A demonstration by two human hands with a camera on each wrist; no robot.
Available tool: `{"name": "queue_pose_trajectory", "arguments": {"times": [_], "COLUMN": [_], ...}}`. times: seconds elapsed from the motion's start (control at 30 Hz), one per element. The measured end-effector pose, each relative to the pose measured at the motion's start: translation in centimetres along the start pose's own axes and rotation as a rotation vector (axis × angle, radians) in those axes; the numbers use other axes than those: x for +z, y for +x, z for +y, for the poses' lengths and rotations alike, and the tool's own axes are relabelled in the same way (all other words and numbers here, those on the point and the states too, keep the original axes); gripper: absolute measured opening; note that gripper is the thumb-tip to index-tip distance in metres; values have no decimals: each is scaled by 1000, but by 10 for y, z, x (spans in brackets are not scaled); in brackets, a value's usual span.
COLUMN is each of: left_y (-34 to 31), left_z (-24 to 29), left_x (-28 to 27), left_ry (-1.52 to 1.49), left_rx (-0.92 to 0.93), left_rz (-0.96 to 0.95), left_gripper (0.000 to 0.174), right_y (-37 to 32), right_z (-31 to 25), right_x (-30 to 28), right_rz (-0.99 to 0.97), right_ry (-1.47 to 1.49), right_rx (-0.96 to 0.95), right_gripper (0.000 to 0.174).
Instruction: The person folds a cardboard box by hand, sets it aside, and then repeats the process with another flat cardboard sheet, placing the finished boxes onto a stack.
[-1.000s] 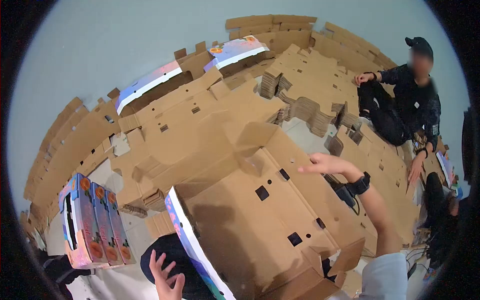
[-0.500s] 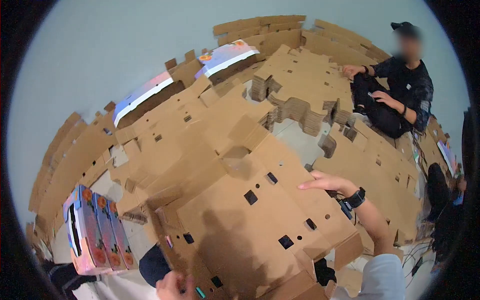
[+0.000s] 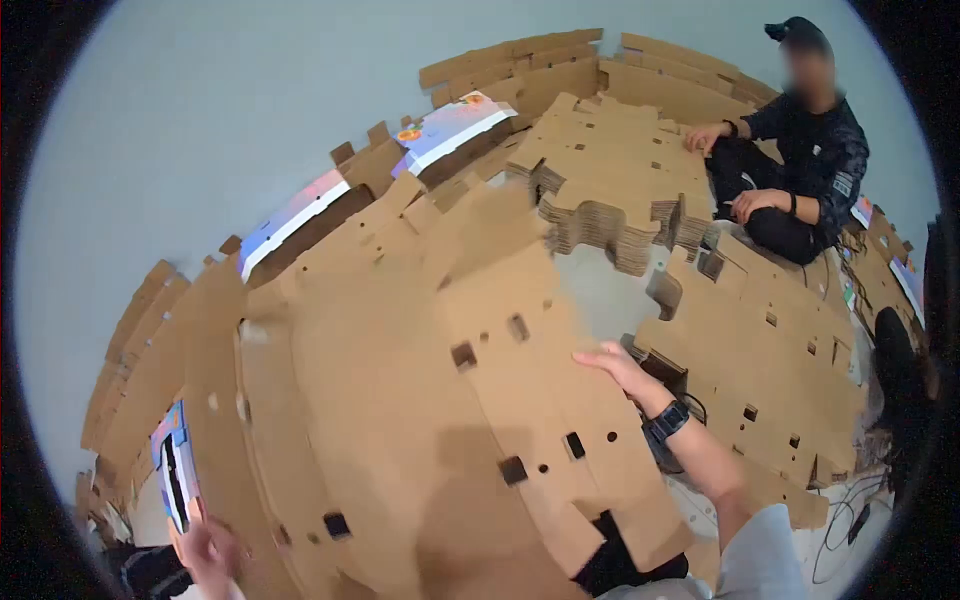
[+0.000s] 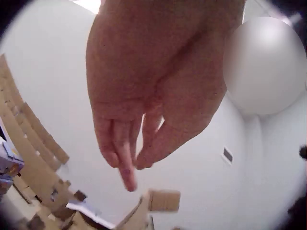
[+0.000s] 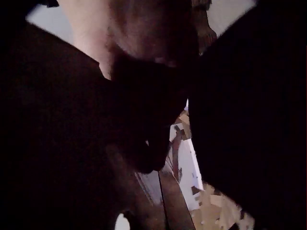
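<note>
A large brown cardboard box blank (image 3: 390, 400), flattened out with square and round cut-outs, spreads in front of me in the head view. My right hand (image 3: 620, 370) grips its right edge, thumb on the upper face and fingers hidden beneath. The right wrist view is mostly dark. At the lower left, blurred in the head view, my left hand (image 3: 208, 550) is beside the blank's left side. In the left wrist view its fingers (image 4: 125, 153) are loosely bent near the thumb with nothing between them. Past the blank's left edge shows a printed carton (image 3: 172, 465), mostly hidden.
Stacks of flat cardboard blanks (image 3: 600, 150) lie behind, and another stack (image 3: 760, 350) lies to the right. Partly folded printed pieces (image 3: 455, 130) stand along the wall. A seated person (image 3: 800, 150) is at the back right. Cables (image 3: 845, 520) lie on the floor at lower right.
The blank's upright left side with its printed face has come down flat and spread left, covering most of the printed cartons. My left hand has moved left; my right hand keeps the right edge.
</note>
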State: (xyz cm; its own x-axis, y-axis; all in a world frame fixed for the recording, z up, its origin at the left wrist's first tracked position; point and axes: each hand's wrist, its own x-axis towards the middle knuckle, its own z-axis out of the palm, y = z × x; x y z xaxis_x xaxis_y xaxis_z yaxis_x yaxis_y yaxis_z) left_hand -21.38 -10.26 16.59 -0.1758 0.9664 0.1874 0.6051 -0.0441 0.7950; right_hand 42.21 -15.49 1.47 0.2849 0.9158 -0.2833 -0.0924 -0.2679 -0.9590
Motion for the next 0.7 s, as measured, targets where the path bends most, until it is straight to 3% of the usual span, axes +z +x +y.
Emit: {"name": "queue_pose_trajectory", "arguments": {"times": [0.03, 0.1, 0.17, 0.2, 0.23, 0.3, 0.37, 0.4, 0.47, 0.57, 0.7], "left_y": [9, 37, 41, 56, 57, 40, 26, 15, -6, -12, 1], "left_z": [63, 68, 83, 38, 20, -8, -13, -6, 26, 41, -12], "left_x": [-12, -42, -62, -92, -84, -34, 27, 57, 115, 184, 244], "left_ry": [179, 138, 138, 277, 250, 121, 103, 199, 368, 575, 688], "left_rx": [-10, 235, 172, 201, 303, 263, 165, 253, 387, 531, 515], "left_rz": [-60, -90, 76, 37, 69, 38, -98, -198, -353, -476, -426], "left_gripper": [16, 26, 40, 47, 45, 47, 52, 54, 57, 66, 85], "right_y": [1, 2, 5, 17, 36, 67, 97, 90, 79, 72, 45], "right_z": [-15, -40, -54, -40, -20, 20, 74, 82, 88, 91, 74], "right_x": [10, 40, 73, 94, 118, 176, 219, 227, 240, 244, 228], "right_rz": [17, 27, 153, 182, 209, 219, 84, 74, -55, -80, -108], "right_ry": [153, 327, 655, 652, 639, 561, 371, 364, 486, 607, 515], "right_rx": [-24, -44, -154, -231, -310, -428, -376, -372, 129, 39, 78], "right_gripper": [36, 34, 32, 32, 32, 31, 33, 33, 34, 37, 43]}}
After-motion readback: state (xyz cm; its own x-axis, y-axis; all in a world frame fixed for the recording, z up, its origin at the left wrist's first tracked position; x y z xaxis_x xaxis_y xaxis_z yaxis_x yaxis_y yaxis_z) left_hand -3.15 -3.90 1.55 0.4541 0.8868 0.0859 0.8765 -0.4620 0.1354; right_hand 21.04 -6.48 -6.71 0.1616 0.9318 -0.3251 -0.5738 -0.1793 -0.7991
